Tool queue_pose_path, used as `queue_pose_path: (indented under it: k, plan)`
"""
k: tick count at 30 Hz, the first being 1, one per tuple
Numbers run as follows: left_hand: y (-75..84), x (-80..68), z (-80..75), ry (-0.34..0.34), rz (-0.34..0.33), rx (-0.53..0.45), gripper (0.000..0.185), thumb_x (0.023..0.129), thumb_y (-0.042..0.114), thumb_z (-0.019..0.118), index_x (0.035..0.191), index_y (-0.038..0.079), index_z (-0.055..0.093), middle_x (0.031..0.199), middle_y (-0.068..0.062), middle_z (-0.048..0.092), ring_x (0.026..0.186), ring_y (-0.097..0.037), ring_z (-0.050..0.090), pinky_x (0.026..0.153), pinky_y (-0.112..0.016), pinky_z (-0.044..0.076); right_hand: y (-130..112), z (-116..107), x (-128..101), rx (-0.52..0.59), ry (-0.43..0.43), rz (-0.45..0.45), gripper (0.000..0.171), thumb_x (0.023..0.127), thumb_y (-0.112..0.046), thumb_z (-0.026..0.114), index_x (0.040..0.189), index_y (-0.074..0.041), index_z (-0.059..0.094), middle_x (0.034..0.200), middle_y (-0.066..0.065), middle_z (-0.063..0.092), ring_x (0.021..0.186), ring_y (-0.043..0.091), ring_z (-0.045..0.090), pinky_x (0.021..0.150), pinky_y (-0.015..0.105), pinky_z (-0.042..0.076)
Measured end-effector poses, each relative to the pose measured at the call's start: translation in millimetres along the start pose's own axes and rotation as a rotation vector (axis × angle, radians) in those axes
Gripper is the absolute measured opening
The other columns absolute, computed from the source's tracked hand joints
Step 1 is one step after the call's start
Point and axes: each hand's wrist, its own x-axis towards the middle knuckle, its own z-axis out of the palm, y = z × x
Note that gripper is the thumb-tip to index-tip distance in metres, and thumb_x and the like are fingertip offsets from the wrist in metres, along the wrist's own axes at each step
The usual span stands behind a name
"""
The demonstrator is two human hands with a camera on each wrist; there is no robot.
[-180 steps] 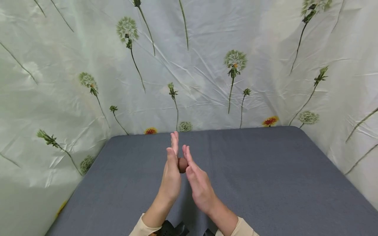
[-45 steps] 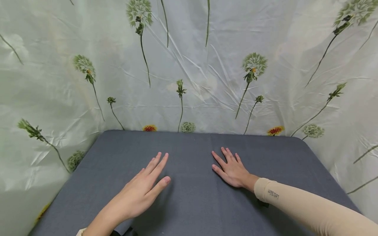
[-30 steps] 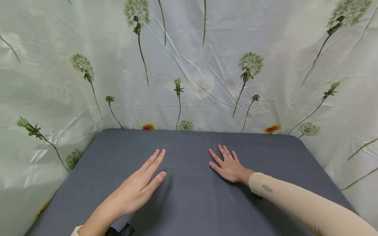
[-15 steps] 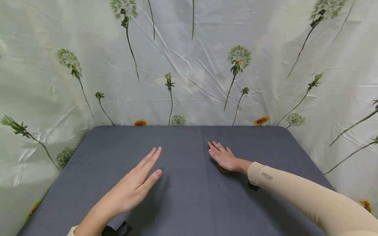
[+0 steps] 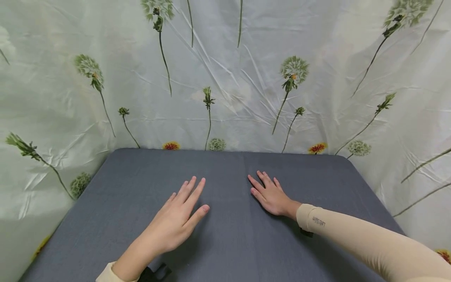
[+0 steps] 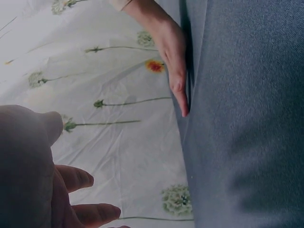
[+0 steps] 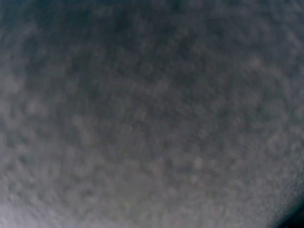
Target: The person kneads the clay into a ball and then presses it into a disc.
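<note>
My left hand [image 5: 174, 221] hovers over the grey cloth-covered table [image 5: 225, 235], fingers extended and thumb apart, with a shadow below it. It holds nothing visible. Farther off to the right, my right hand [image 5: 272, 197] lies palm down at the cloth, fingers spread. What is under that palm is hidden. From the side, the left wrist view shows the right hand [image 6: 175, 57] low along the table surface, and the fingers of the left hand [image 6: 28, 161] in the near corner. The right wrist view holds only blurred grey cloth [image 7: 152, 118].
A pale curtain [image 5: 243, 70] printed with dandelions hangs behind the table and along its sides. The table's far edge runs just beyond the hands. Beige sleeves [image 5: 356, 239] cover the forearms, and a black wrist-worn device [image 5: 155, 273] shows under the left wrist.
Six seconds ago both palms held a brown ball between them; the hands have since parted and the ball is out of sight. The right hand, tilted half a second ago, is flat again; left fingers spread wider.
</note>
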Motion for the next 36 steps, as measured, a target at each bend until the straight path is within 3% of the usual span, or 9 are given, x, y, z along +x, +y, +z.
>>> queue_pose_path:
  k: [8,14,21,24,28,31,34,36]
  plan:
    - [4.8,4.4,2.5,-0.034,-0.018,0.000,0.072,0.112,0.060,0.045,0.173,0.034,0.015,0.181,-0.006,0.017,0.167,-0.034,0.019,0.128,-0.070,0.024,-7.6,0.0,-3.4,-0.019,0.038,-0.023,0.062,0.117,-0.053,0.031,0.173,-0.024,0.027,0.179,0.022,0.017,0.166,0.047,0.012,0.126,0.078,0.009]
    - [4.2,3.8,-1.9,-0.017,-0.018,0.002,0.071,0.112,0.059,0.045,0.173,0.036,0.016,0.181,-0.006,0.018,0.167,-0.034,0.022,0.127,-0.070,0.025,-8.4,-2.3,-1.3,-0.055,0.040,-0.022,0.063,0.117,-0.056,0.029,0.173,-0.028,0.026,0.180,0.020,0.016,0.167,0.045,0.012,0.127,0.077,0.009]
    - [-1.2,1.8,-5.3,-0.013,-0.022,-0.002,0.069,0.113,0.059,0.043,0.173,0.037,0.015,0.181,-0.005,0.018,0.166,-0.036,0.024,0.126,-0.070,0.028,-3.5,-1.4,6.0,-0.050,-0.028,0.017,0.065,0.116,-0.057,0.029,0.173,-0.027,0.023,0.181,0.018,0.009,0.168,0.044,0.007,0.128,0.076,0.006]
    - [-1.1,-0.9,-5.3,-0.014,-0.020,-0.010,0.068,0.114,0.057,0.043,0.173,0.037,0.016,0.181,-0.006,0.019,0.165,-0.038,0.026,0.125,-0.071,0.030,-3.2,-8.6,7.7,0.032,-0.120,0.070,0.070,0.115,-0.063,0.024,0.174,-0.026,0.018,0.183,0.014,0.002,0.169,0.040,-0.002,0.129,0.072,-0.001]
    - [-0.2,-3.4,-5.7,-0.025,-0.033,-0.029,0.067,0.114,0.057,0.040,0.173,0.037,0.016,0.181,-0.006,0.019,0.165,-0.039,0.026,0.124,-0.071,0.030,-4.9,-34.0,13.9,0.312,-0.260,0.162,0.074,0.114,-0.064,0.017,0.174,-0.021,0.010,0.183,0.010,-0.008,0.169,0.036,-0.014,0.130,0.066,-0.012]
    - [2.4,-3.1,-4.3,-0.035,-0.038,-0.046,0.066,0.115,0.056,0.041,0.173,0.037,0.016,0.181,-0.005,0.018,0.165,-0.038,0.026,0.124,-0.072,0.031,-2.5,-52.3,16.9,0.517,-0.318,0.224,0.074,0.114,-0.063,0.011,0.175,-0.020,0.005,0.182,0.010,-0.010,0.168,0.035,-0.015,0.132,0.064,-0.010]
    - [7.0,-1.6,-2.1,-0.036,-0.030,-0.049,0.066,0.115,0.055,0.042,0.173,0.038,0.016,0.181,-0.005,0.018,0.165,-0.036,0.027,0.122,-0.072,0.033,0.5,-55.2,18.6,0.525,-0.310,0.230,0.074,0.114,-0.063,0.007,0.174,-0.020,0.001,0.182,0.009,-0.010,0.168,0.035,-0.014,0.133,0.064,-0.007]
    - [10.7,-0.9,-1.0,-0.037,-0.028,-0.049,0.066,0.115,0.055,0.043,0.173,0.039,0.016,0.181,-0.003,0.019,0.165,-0.035,0.028,0.121,-0.072,0.034,2.2,-47.7,18.8,0.434,-0.270,0.174,0.075,0.115,-0.062,0.009,0.174,-0.016,0.002,0.182,0.012,-0.008,0.168,0.037,-0.012,0.131,0.067,-0.006]
